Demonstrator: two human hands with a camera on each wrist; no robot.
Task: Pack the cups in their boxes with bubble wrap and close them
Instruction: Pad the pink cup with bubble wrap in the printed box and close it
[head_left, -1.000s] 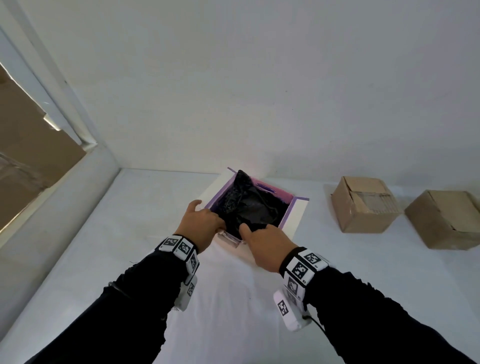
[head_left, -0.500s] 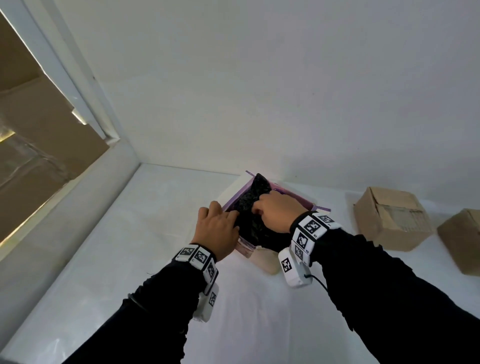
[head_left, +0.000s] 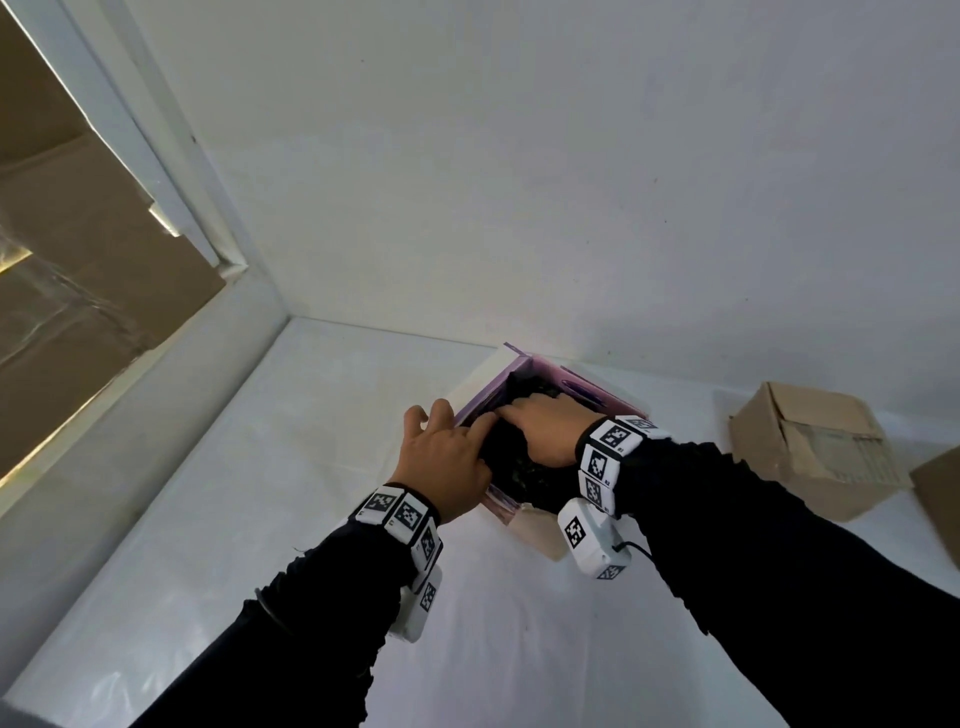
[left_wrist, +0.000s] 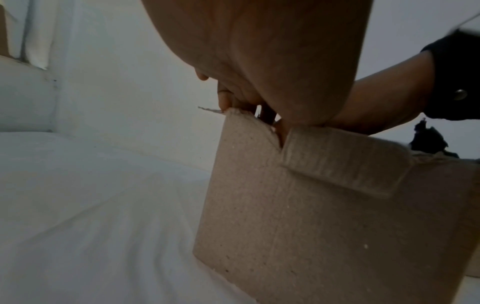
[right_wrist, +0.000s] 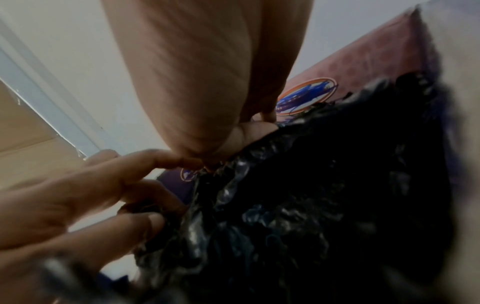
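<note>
White cloth (head_left: 270, 467) covers the table, and a pale wall is seen behind it in the head view. An open box (head_left: 524, 371) with purple inner flaps stands near the wall. Black bubble wrap (head_left: 519, 470) is stuffed inside it. One second ago the wrap stuck up above the box and both hands were at the near edge. Now the right hand (head_left: 550, 434) is laid over the top of the wrap, so the wrap is pushed lower. The left hand (head_left: 441, 462) is moved up to the left side of the box, with its fingers reaching over the edge to the wrap. This likely means the packing is nearly done and the flaps can be shut soon. No cup is seen; it may be hidden inside the wrap. Two brown boxes (head_left: 815, 447) are left well apart on the right.

From the left wrist, the brown outer side of the box (left_wrist: 324, 216) is seen close up. The left hand (left_wrist: 272, 61) is set on its top edge, fingers bent over the torn corner.

From the right wrist, the picture is blurred. The right hand (right_wrist: 207, 82) is pressed down on the wrap (right_wrist: 311, 205) with the fingertips tucked in by the far flap. How tightly the wrap is held cannot be told. The left fingers (right_wrist: 116, 179) are touching the wrap's left edge.
</note>
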